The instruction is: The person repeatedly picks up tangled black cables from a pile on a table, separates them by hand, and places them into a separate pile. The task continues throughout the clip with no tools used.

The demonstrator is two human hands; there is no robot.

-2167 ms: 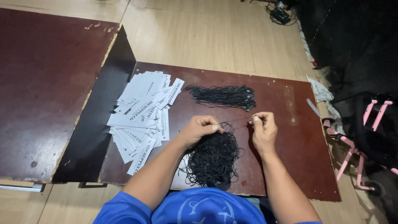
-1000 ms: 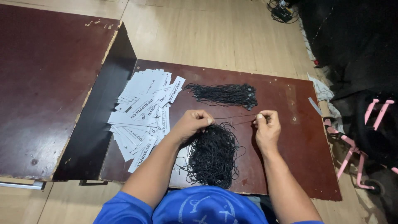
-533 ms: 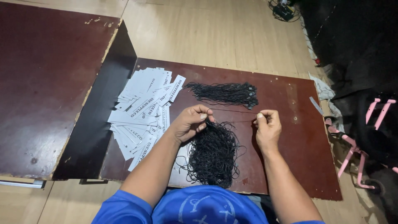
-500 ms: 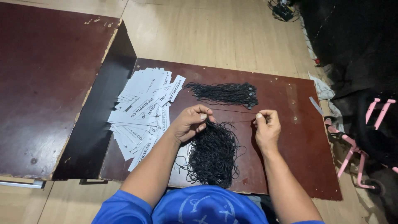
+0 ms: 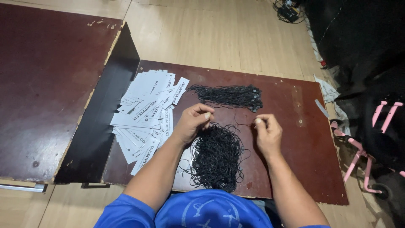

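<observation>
Strings, black ones, in a loose tangled pile (image 5: 217, 158) sit on the dark red desk (image 5: 295, 147) right between my forearms. Fanned-out white paper tags (image 5: 145, 112) lie to the left, with a tidier string bundle (image 5: 230, 96) further back. My left hand (image 5: 192, 124) pinches strands at the pile's top; my right hand (image 5: 268, 133) pinches a single thin string (image 5: 242, 125).

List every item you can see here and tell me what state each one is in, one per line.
Left hand: fingers pinched together at the top of the loose cords.
Right hand: pinching a thin black cord.
Loose black cords: tangled heap on the board.
Bundled black cords: lying flat, gathered lengthwise.
White paper tags: fanned out, overlapping, flat.
Dark red board: lying flat on the wooden floor.
</observation>
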